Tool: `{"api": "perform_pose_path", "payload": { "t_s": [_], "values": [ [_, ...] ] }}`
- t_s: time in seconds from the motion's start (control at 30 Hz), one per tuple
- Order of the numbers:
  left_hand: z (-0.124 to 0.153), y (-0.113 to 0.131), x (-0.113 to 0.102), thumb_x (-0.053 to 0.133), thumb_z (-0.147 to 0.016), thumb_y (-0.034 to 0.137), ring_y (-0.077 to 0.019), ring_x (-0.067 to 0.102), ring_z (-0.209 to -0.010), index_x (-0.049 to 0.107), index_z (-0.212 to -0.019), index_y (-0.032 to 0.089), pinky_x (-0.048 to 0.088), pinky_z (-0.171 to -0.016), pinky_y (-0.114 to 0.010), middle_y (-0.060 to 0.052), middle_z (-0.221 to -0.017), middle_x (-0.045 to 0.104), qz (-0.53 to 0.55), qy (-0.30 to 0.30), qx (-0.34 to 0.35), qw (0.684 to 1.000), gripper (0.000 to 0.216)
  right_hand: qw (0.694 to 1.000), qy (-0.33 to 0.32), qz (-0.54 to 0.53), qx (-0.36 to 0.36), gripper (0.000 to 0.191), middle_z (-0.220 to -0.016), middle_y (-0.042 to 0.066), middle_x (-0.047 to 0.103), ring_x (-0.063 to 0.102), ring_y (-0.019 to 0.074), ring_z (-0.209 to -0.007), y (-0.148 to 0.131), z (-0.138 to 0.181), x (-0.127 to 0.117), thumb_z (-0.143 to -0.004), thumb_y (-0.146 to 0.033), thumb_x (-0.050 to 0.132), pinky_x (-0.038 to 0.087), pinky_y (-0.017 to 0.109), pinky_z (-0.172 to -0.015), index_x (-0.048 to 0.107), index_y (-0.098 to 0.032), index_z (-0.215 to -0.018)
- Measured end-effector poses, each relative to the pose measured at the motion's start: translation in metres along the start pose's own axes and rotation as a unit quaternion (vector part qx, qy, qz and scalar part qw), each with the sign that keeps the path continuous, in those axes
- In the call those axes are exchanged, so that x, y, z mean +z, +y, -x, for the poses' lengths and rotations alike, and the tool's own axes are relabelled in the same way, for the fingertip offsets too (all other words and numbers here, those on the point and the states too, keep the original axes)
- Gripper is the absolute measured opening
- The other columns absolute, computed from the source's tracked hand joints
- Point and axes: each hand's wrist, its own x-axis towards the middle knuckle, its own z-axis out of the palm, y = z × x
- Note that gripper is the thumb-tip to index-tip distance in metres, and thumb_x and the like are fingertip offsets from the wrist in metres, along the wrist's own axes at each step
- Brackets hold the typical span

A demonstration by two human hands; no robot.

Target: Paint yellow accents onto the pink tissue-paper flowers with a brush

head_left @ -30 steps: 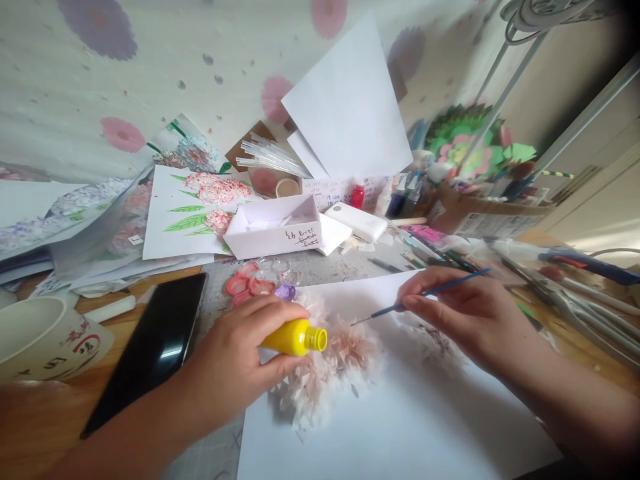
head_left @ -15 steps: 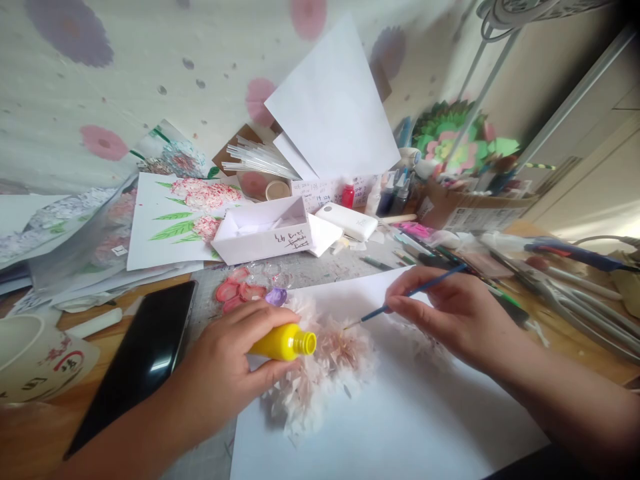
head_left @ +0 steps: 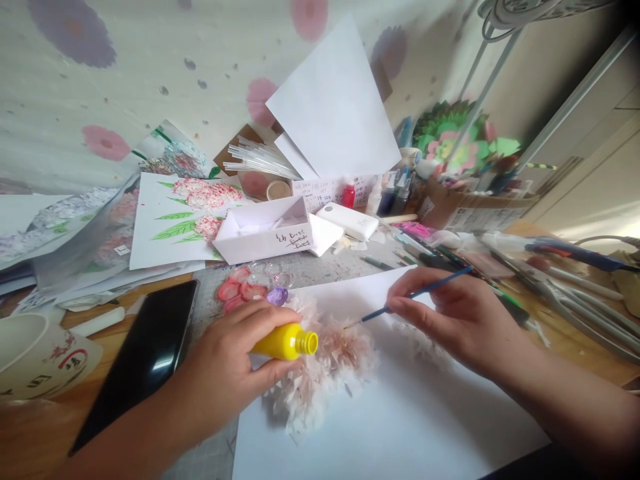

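Note:
My left hand (head_left: 235, 353) is wrapped round a small uncapped yellow paint bottle (head_left: 283, 342), tilted so that its mouth points right. Between the thumb and fingers of my right hand (head_left: 445, 313) is a thin blue paintbrush (head_left: 420, 291). The brush tip is at the pinkish middle of a ruffled paper flower (head_left: 347, 350); whether it touches the petals I cannot tell. White and pale pink petal clusters (head_left: 305, 407) stand on a white sheet (head_left: 390, 427). Another pale cluster (head_left: 425, 347) lies partly hidden behind my right hand.
Left of my hand lie a black phone (head_left: 145, 353) and a paper cup (head_left: 43, 360). Behind are red paint dishes (head_left: 240, 290), a white box (head_left: 265, 237), a power bank (head_left: 347, 222) and a red bottle (head_left: 349, 195). Pens and tools (head_left: 565, 280) crowd the right.
The whole view has shifted very slightly. Both hands keep their hold, and the brush tip stays at the flower's middle.

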Motion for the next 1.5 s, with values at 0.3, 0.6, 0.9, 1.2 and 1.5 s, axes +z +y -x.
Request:
{"api": "perform_pose_path", "payload": {
  "t_s": [0.3,0.6,0.9,1.2,1.5],
  "values": [
    [0.001,0.000,-0.001,0.077,-0.079,0.029,-0.0178,0.067,-0.092,0.066,-0.108,0.036,0.046,-0.082,-0.025,0.007,-0.102,0.072,-0.001,-0.004,-0.010,1.000,0.032,1.000,0.004,0.009,-0.003,0.016,-0.065,0.000,0.073,0.066,0.0126,-0.057,-0.002,0.002,-0.003,-0.083,-0.031,0.068,0.052,0.021,-0.055,0.070,-0.022,-0.071],
    [0.001,0.001,-0.001,0.076,-0.080,0.032,-0.0185,0.067,-0.093,0.067,-0.107,0.034,0.047,-0.084,-0.026,0.005,-0.102,0.073,-0.006,-0.005,-0.010,1.000,0.029,1.000,-0.007,0.000,-0.001,0.016,-0.067,0.002,0.073,0.066,0.0152,-0.060,0.002,0.002,-0.003,-0.085,-0.031,0.066,0.052,0.024,-0.056,0.070,-0.023,-0.072],
    [0.000,0.002,-0.002,0.075,-0.080,0.036,-0.0209,0.068,-0.092,0.069,-0.106,0.032,0.050,-0.084,-0.028,0.002,-0.102,0.074,-0.011,-0.011,-0.019,1.000,0.027,0.999,-0.032,-0.022,0.012,0.020,-0.070,0.003,0.074,0.068,0.0165,-0.063,0.001,0.002,-0.003,-0.086,-0.037,0.067,0.054,0.025,-0.059,0.070,-0.021,-0.074],
    [0.000,0.004,-0.001,0.075,-0.080,0.032,-0.0210,0.068,-0.091,0.069,-0.105,0.031,0.051,-0.084,-0.030,0.001,-0.100,0.073,-0.004,-0.022,-0.022,1.000,0.026,0.989,0.010,-0.146,0.029,0.013,-0.076,0.001,0.073,0.067,0.0152,-0.066,0.005,0.009,-0.005,-0.085,-0.037,0.072,0.053,0.024,-0.059,0.074,-0.026,-0.077],
    [-0.002,0.009,-0.003,0.081,-0.075,0.020,-0.0203,0.068,-0.091,0.069,-0.107,0.027,0.052,-0.084,-0.031,0.000,-0.100,0.073,-0.006,-0.020,-0.005,1.000,0.035,0.975,-0.027,-0.187,-0.121,0.017,-0.077,0.001,0.075,0.069,0.0146,-0.070,-0.020,0.008,0.006,-0.081,-0.010,0.071,0.056,0.025,-0.059,0.072,-0.025,-0.088]
  ]
}}
